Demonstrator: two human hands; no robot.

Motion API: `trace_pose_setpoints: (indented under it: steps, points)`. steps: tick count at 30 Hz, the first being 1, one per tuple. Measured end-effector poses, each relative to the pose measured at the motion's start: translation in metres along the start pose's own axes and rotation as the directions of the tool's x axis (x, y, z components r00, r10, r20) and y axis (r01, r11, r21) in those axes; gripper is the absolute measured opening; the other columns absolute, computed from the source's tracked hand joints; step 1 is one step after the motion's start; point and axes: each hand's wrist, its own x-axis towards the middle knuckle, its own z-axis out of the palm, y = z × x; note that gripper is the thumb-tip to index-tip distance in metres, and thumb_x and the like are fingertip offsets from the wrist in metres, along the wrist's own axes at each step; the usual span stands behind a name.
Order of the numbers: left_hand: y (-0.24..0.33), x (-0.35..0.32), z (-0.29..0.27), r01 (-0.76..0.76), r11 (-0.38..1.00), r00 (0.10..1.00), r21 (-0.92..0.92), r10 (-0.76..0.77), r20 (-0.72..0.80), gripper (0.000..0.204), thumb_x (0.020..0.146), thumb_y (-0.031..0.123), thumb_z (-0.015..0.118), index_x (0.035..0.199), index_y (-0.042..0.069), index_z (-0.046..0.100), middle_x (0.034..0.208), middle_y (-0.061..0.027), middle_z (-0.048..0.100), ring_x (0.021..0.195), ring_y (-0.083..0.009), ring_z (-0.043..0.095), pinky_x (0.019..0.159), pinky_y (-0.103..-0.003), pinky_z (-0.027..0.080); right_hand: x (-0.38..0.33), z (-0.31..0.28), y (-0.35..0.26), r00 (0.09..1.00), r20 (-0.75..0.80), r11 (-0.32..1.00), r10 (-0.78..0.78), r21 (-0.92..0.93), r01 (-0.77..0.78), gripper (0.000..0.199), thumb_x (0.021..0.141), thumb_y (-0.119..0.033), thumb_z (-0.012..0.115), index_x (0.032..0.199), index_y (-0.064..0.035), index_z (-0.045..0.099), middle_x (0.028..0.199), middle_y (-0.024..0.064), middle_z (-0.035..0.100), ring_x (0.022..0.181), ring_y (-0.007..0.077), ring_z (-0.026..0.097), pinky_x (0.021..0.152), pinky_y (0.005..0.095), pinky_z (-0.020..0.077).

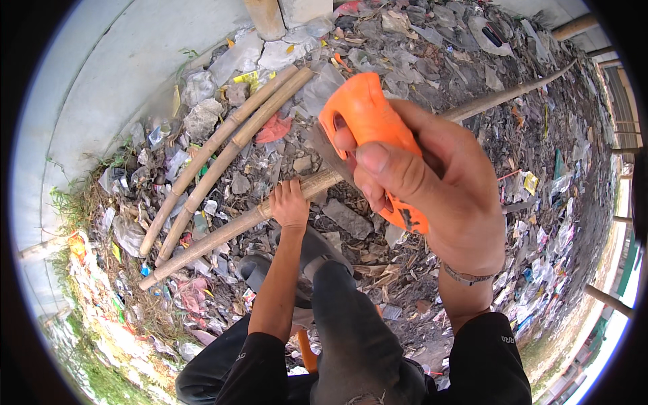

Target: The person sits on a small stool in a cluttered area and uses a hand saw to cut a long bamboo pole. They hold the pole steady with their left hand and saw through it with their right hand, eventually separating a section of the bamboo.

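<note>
My right hand [439, 169] is raised close to the camera, its fingers wrapped round the orange handle of a hand saw [368, 101]. The saw's dark blade [329, 152] shows only in part below the handle and crosses over a long bamboo pole [209, 244]. Whether the teeth touch the pole I cannot tell. Lower and to the left, my left hand [290, 204] grips that pole from above. The pole slants from the lower left to the far right, passing behind the saw and my right hand. My boot [324, 256] is close to the pole, below my left hand.
Two shorter bamboo pieces [216, 172] lie side by side on the left, near a pale wall [121, 88]. Plastic scraps and stones, among them a grey block [347, 219], litter the ground. An orange curved object [307, 351] is beside my leg. Posts line the right edge.
</note>
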Motion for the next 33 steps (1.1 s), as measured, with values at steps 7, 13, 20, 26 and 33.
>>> trace_pose_setpoints:
  steps: [7,13,20,26,33]
  points:
    - [0.008,0.013,-0.016,0.061,0.995,0.975,-0.078,-0.043,0.220,0.054,0.064,0.020,0.086,0.114,0.014,0.069,0.106,-0.0050,0.070,0.102,-0.0288,0.068,0.095,-0.043,0.052,0.030,-0.011,-0.035,0.924,-0.102,0.924,-0.369,-0.148,0.352,0.043,0.096,-0.026,0.067,0.121,0.0095,0.066,0.084,0.0043,0.062,0.073,0.0095,0.055,0.065,0.0261,0.0427]
    - [-0.008,0.081,-0.038,0.280,0.945,0.637,-0.171,-0.050,0.769,0.054,0.060,0.020,0.083,0.111,0.006,0.071,0.104,-0.0152,0.077,0.094,-0.0328,0.076,0.086,-0.047,0.059,-0.016,-0.028,0.047,0.907,-0.195,0.815,-0.373,-0.536,0.220,0.020,0.084,-0.003,0.078,0.102,0.0001,0.069,0.074,-0.0023,0.062,0.066,0.0042,0.055,0.062,0.0219,0.0443]
    - [-0.043,0.090,-0.047,0.029,0.893,0.745,-0.449,0.280,0.606,0.058,0.064,0.029,0.081,0.115,0.004,0.070,0.099,-0.0237,0.076,0.092,-0.0409,0.075,0.083,-0.048,0.060,-0.123,-0.056,0.157,0.858,-0.509,0.863,-0.070,-0.463,-0.204,0.014,0.085,-0.004,0.080,0.094,0.0009,0.070,0.075,-0.0007,0.064,0.065,0.0042,0.054,0.060,0.0230,0.0443]
    - [-0.031,0.082,-0.057,0.025,0.966,0.758,-0.259,0.150,0.635,0.057,0.070,0.037,0.079,0.117,0.006,0.071,0.094,-0.0261,0.075,0.095,-0.0437,0.074,0.088,-0.052,0.060,-0.172,-0.037,0.181,0.862,-0.506,0.803,0.027,-0.503,-0.320,0.026,0.087,-0.006,0.077,0.110,0.0052,0.073,0.076,0.0022,0.067,0.067,0.0057,0.058,0.062,0.0246,0.0477]
    - [-0.026,0.036,-0.023,-0.010,0.989,0.900,-0.147,0.073,0.430,0.055,0.072,0.033,0.082,0.122,0.012,0.069,0.105,-0.0156,0.073,0.101,-0.0366,0.072,0.090,-0.048,0.057,-0.145,-0.015,0.175,0.901,-0.432,0.846,0.044,-0.463,-0.264,0.027,0.087,-0.006,0.076,0.112,0.0051,0.073,0.080,0.0031,0.069,0.069,0.0064,0.061,0.064,0.0248,0.0499]
